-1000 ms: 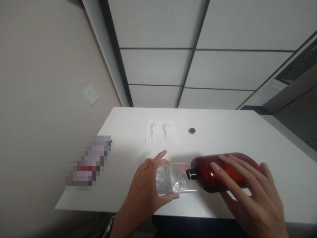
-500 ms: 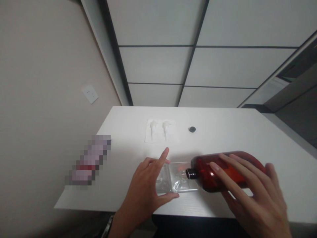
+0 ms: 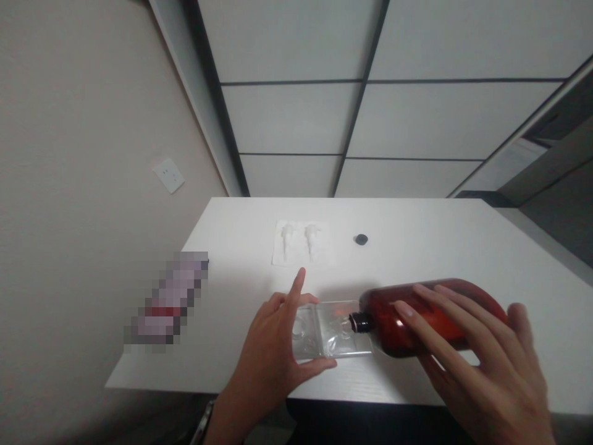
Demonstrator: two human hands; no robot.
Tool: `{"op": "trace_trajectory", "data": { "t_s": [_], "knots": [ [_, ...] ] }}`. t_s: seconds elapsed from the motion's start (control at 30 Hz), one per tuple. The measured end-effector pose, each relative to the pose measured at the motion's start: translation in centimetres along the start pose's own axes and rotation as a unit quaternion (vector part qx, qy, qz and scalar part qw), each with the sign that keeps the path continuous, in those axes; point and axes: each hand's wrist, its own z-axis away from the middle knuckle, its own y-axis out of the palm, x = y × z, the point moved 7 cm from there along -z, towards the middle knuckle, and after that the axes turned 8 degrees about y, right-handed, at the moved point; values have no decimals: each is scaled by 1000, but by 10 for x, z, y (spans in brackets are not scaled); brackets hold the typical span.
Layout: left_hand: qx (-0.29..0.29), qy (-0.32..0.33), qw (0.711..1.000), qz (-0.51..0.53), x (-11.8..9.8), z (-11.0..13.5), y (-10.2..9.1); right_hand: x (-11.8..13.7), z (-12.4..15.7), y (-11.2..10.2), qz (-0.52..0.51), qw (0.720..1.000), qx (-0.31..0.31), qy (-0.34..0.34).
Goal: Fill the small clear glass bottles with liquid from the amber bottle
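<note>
Pixelation hides a long object (image 3: 165, 298) near the left edge of the white table (image 3: 417, 228), so its kind cannot be made out. The right hand (image 3: 477, 364) lies spread across an amber plastic bottle (image 3: 386, 315), which rests on its side, its black neck over a clear plastic blister tray (image 3: 333, 334); whether it grips cannot be told. The left hand (image 3: 266, 346) stands open around the tray's near end, index finger raised. Beyond lie two white pump heads (image 3: 299, 242) in a white tray (image 3: 324, 254) and a black cap (image 3: 361, 240).
</note>
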Motion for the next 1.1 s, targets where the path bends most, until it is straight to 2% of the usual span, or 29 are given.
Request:
{"op": "trace_trajectory", "data": {
  "t_s": [0.4, 0.77, 0.9, 1.1],
  "knots": [
    [-22, 11, 1000, 2, 2, 1, -2, -1, 0, -1, -8, 1000, 3, 22],
    [-31, 7, 999, 4, 6, 5, 0, 1, -3, -4, 7, 1000, -5, 5],
    [-14, 5, 1000, 8, 4, 3, -2, -5, -1, -3, 12, 1000, -9, 4],
    [-12, 8, 1000, -7, 3, 3, -3, -9, 5, 0, 29, 999, -4, -28]
  ]
}}
